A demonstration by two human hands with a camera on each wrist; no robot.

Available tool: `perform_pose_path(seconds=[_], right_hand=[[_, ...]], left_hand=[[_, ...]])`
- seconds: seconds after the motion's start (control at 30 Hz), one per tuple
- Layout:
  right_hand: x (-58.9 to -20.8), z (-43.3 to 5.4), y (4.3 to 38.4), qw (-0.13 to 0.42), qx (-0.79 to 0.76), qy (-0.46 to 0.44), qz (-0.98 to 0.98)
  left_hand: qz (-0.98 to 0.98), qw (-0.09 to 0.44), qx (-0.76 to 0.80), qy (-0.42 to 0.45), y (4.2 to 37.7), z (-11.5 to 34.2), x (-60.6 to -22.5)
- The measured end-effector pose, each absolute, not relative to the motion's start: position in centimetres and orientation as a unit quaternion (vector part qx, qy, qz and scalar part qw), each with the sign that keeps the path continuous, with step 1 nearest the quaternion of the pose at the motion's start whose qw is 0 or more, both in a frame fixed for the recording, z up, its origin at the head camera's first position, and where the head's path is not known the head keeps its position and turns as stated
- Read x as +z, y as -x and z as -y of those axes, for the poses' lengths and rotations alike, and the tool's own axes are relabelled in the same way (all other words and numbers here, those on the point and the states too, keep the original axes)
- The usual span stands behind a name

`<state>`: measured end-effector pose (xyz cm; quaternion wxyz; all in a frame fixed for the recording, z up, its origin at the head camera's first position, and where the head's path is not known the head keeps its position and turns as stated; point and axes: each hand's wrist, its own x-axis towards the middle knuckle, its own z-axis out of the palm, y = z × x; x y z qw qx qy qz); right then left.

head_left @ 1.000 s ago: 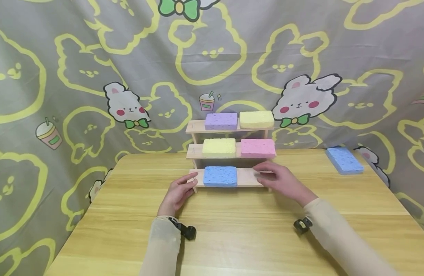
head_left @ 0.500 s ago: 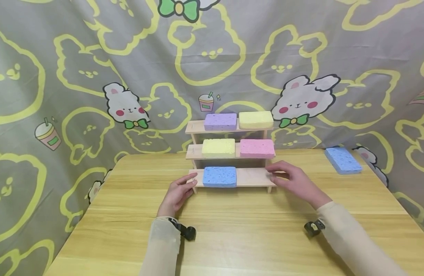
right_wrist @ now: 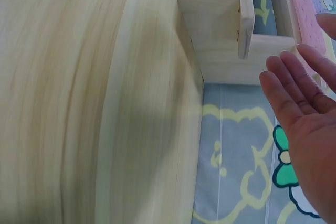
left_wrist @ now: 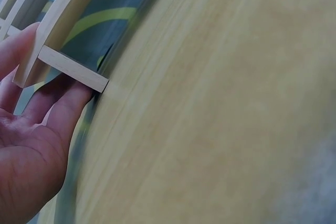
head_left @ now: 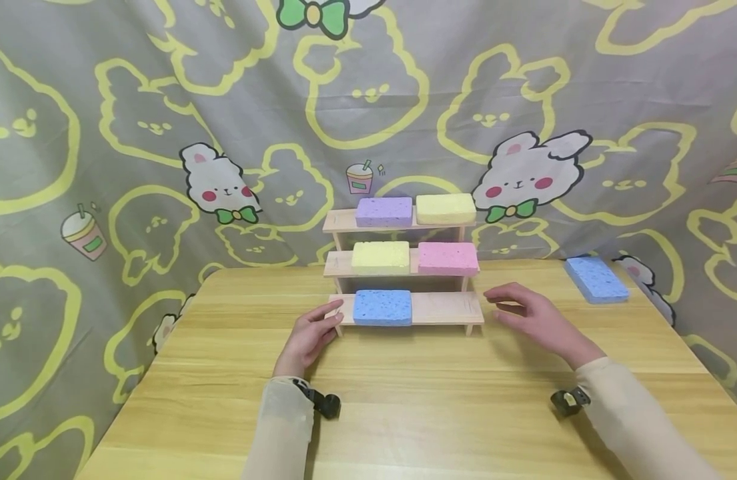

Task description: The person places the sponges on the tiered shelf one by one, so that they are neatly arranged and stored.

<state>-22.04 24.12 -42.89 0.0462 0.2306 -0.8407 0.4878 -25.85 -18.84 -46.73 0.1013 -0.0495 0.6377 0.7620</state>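
Note:
A three-step wooden display shelf (head_left: 443,307) stands on the table in the head view. My left hand (head_left: 308,337) grips the left end of its lowest step; in the left wrist view the hand (left_wrist: 37,145) has the thumb above the board and fingers beneath, by the leg (left_wrist: 73,68). Beside that hand, a blue sponge (head_left: 382,307) lies on the lowest step. My right hand (head_left: 536,320) hovers just off the step's right end, apart from it. Its fingers are extended and hold nothing in the right wrist view, where the pink sponge (right_wrist: 307,17) shows behind.
The middle step bears a yellow sponge (head_left: 380,258) and a pink one. On the top step sit a purple sponge (head_left: 384,211) and another yellow sponge (head_left: 445,208). A second blue sponge (head_left: 597,279) lies at the table's back right, near the patterned curtain (head_left: 368,120).
My right hand has moved right, from over the lowest step's right half to beyond its end. The left hand and the sponges have stayed where they were.

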Motion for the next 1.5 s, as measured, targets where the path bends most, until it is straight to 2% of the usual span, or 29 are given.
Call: perform_pose_path(seconds=[0.57,0.77,1.13,1.37,1.5], right_hand=[[-43.9,-28.8,20.2,0.066,0.440,-0.175,0.878],[-43.6,-30.7,19.8,0.093,0.439,-0.166,0.878],[-43.8,-34.2,19.6,0.101,0.400,-0.077,0.908],[-44.0,-36.5,20.0,0.125,0.376,-0.042,0.917],[-44.2,-37.3,20.2,0.120,0.355,-0.027,0.927]], left_hand=[[-0.638,0.098,0.762,0.048,25.8,18.8,-47.0],[-0.641,0.098,0.760,0.044,25.9,18.8,-46.8],[-0.635,0.096,0.765,0.051,25.8,18.8,-46.8],[-0.628,0.093,0.771,0.049,25.7,18.8,-46.8],[-0.631,0.093,0.768,0.049,25.7,18.8,-46.9]])
